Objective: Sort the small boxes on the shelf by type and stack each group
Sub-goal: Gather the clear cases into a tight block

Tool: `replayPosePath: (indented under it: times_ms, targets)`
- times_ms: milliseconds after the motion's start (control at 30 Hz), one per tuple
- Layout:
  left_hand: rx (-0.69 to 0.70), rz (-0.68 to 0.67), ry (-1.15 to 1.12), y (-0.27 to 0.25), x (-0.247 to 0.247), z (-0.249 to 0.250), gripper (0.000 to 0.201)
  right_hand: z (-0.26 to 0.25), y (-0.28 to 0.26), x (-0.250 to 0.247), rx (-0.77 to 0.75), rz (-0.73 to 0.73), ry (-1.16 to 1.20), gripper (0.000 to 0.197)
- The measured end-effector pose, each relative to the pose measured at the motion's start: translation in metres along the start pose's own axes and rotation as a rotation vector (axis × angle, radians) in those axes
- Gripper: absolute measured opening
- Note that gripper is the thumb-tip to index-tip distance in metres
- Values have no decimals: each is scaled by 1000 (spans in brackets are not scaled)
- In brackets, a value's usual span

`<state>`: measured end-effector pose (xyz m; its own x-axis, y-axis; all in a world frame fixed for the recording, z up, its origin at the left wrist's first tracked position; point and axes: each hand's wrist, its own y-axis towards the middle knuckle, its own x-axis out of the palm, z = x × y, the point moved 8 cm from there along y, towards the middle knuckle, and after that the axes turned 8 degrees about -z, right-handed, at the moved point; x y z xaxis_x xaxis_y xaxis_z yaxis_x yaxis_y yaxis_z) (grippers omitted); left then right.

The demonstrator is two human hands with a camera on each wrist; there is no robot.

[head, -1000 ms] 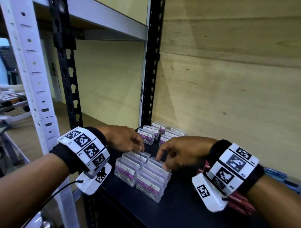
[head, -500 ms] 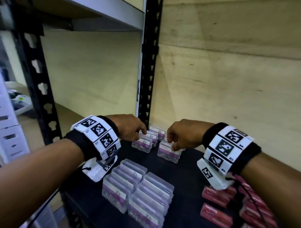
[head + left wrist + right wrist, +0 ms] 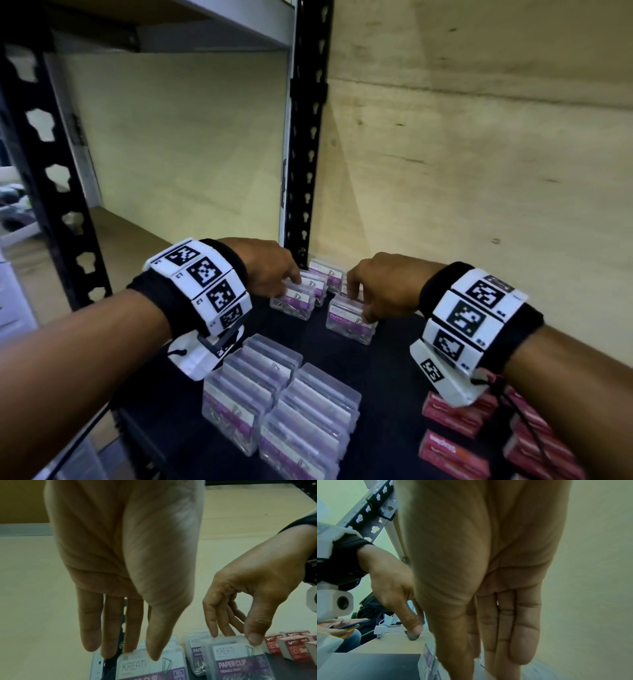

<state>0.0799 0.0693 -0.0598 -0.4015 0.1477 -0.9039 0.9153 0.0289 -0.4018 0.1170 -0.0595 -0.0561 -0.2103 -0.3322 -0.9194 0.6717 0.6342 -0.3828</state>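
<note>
At the far end of the black shelf point(image 3: 394, 373), the left hand point(image 3: 270, 267) pinches the top of a clear paper clip box point(image 3: 293, 303) between thumb and nearly straight fingers. The right hand point(image 3: 380, 287) pinches the neighbouring paper clip box point(image 3: 347, 323) just to its right; whether either box is lifted is hard to judge. Two rows of paper clip boxes point(image 3: 284, 407) stand nearer, and red staple boxes point(image 3: 452, 445) lie near right.

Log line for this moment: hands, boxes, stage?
left hand: pinching paper clip box | right hand: pinching paper clip box | stage: picking up, both boxes on shelf
</note>
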Motion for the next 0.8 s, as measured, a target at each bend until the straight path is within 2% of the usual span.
replayPosePath:
  times_ms: [467,800]
  targets:
    - [62,-48,-164,-21,9,7,42,-12,-23,10,-20,-57,62,40]
    - [98,-81,-182,-45,15,23,37,-26,-49,22,-88,-94,153,35]
